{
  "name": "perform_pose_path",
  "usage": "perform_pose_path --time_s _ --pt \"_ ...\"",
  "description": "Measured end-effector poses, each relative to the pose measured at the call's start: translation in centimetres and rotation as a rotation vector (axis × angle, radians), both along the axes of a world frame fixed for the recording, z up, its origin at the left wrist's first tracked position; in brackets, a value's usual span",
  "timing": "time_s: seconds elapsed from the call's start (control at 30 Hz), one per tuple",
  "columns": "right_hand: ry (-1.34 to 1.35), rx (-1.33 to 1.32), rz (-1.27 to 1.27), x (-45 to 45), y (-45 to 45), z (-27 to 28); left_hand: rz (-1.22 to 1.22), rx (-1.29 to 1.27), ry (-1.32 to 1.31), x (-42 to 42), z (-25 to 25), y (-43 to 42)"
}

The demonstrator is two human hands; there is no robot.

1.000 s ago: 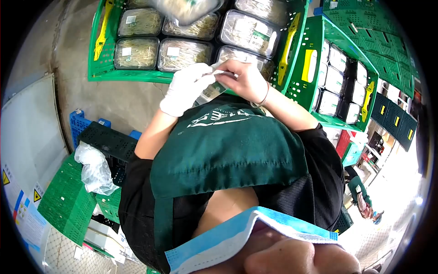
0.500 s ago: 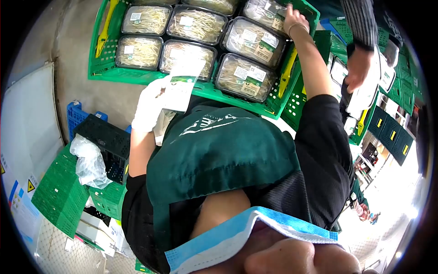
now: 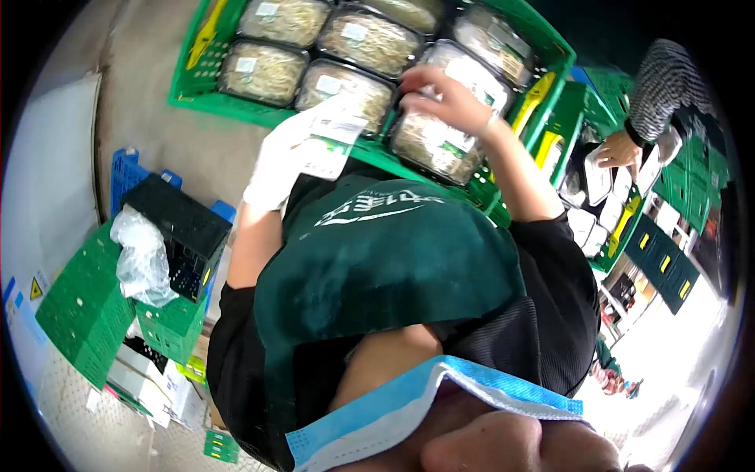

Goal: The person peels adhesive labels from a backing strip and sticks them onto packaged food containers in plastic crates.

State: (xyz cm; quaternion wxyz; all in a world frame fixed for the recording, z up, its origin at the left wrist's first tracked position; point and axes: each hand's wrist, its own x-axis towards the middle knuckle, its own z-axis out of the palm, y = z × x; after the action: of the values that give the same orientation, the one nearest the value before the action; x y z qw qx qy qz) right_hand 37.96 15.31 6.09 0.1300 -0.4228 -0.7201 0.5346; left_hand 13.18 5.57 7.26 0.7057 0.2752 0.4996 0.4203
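A green crate [image 3: 275, 116] at the top holds several clear-lidded black trays of pale sprouts. My left hand [image 3: 279, 157], in a white glove, is closed on a sheet of labels [image 3: 329, 148] at the crate's near edge. My bare right hand [image 3: 448, 101], slightly blurred, is over a sprout tray [image 3: 429, 145] at the crate's right, its fingers apart. That tray bears a white and green label. To its left lies another sprout tray [image 3: 346, 93], partly behind the labels. Whether my right fingertips touch anything is unclear.
At the right, another person's hand [image 3: 620, 153] reaches over white packages in a second green crate [image 3: 568, 130]. Green crates are stacked beyond. At the left are a black crate [image 3: 177, 212], a clear plastic bag [image 3: 140, 256] and a green crate [image 3: 86, 303].
My right hand has moved from the far right tray back toward the middle and nearer. The labels in my left hand have tilted lower. The other person's hand has shifted over the second crate.
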Motion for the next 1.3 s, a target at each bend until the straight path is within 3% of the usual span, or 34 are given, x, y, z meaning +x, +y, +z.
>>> perform_pose_path --time_s 0.03,0.07,0.1,0.17,0.2,0.23,0.3,0.37,0.43,0.5,0.57,0.67,0.7,0.77,0.83,0.9,0.97,1.0,1.03,1.07,1.1,1.17,1.2,1.27,1.3 --pt "0.104 0.034 0.134 -2.7 -1.5 0.4 0.014 -0.01 -0.08 -0.4 -0.7 -0.1" --pt "0.098 0.104 0.227 -5.4 -2.6 1.4 -0.003 0.016 0.012 -1.1 -1.2 -0.4" --pt "-0.038 0.237 0.247 -7.8 -3.4 1.7 -0.02 0.035 0.105 -2.0 -1.3 -0.8" --pt "0.015 0.392 0.146 -11.7 -4.1 1.5 0.063 0.044 0.168 -4.0 -1.3 -1.0" --pt "0.123 0.323 0.052 -13.3 -4.3 1.4 0.075 0.011 0.287 -5.4 -1.3 -1.4" --pt "0.107 0.34 0.061 -14.7 -4.1 1.9 0.083 -0.024 0.4 -6.7 -1.0 -1.6" --pt "0.122 0.389 0.116 -17.3 -3.2 1.2 0.116 0.04 0.358 -10.0 -3.0 -3.5" --pt "-0.045 0.35 -0.128 -19.5 0.6 -0.4 0.137 0.107 0.313 -13.8 -3.0 -4.4" --pt "-0.307 0.261 -0.064 -20.5 6.6 -2.5 0.063 0.185 0.563 -17.5 -1.0 -4.8" --pt "-0.353 0.18 0.147 -22.7 8.0 -8.5 0.291 -0.214 0.279 -21.0 -2.0 -6.8" --pt "-0.608 0.43 0.166 -24.6 6.7 -16.7 0.346 -0.274 0.266 -22.6 -2.1 -7.7" --pt "-0.84 0.381 0.084 -26.5 5.6 -15.2 0.49 -0.199 0.064 -23.5 -2.3 -8.5" --pt "-0.941 0.428 0.142 -26.9 5.4 -11.7 0.494 -0.202 0.062 -23.2 -1.8 -8.0" --pt "-0.724 0.526 -0.024 -26.0 5.2 -9.1 0.492 -0.132 -0.017 -22.2 -0.7 -6.3" --pt "-0.082 -0.157 0.044 -25.2 4.1 -4.7 0.422 -0.074 0.038 -21.4 -1.3 -5.1" --pt "0.351 -0.425 0.234 -25.5 0.7 -0.4 0.273 0.024 0.123 -20.1 -1.5 -3.7" --pt "0.079 0.086 0.33 -25.3 0.1 1.7 0.214 0.049 0.124 -19.8 -0.8 -2.3" --pt "0.184 0.214 0.289 -25.3 -0.1 1.6 0.011 0.015 0.294 -19.9 -0.7 -1.7" --pt "0.112 0.078 0.3 -24.9 -0.2 1.9 -0.193 -0.019 0.462 -19.9 -0.5 -1.1" --pt "0.115 0.061 0.24 -24.8 -0.7 1.6 0.108 0.038 0.075 -17.6 0.8 0.0" --pt "0.12 0.044 0.182 -24.9 -1.3 1.3 0.184 0.094 0.105 -16.2 1.7 1.1" --pt "0.106 0.085 0.125 -24.9 -1.1 1.7 0.018 0.305 0.599 -16.2 -0.2 1.1" --pt "0.117 0.168 0.115 -24.6 -0.4 1.7 0.012 0.305 0.598 -16.3 -0.8 0.8" --pt "0.02 0.325 0.072 -23.7 2.0 1.1 -0.001 -0.119 0.064 -16.7 -1.8 0.3" --pt "-0.106 0.341 -0.013 -22.9 4.5 -1.0 -0.001 -0.121 0.064 -17.1 -2.1 0.2"
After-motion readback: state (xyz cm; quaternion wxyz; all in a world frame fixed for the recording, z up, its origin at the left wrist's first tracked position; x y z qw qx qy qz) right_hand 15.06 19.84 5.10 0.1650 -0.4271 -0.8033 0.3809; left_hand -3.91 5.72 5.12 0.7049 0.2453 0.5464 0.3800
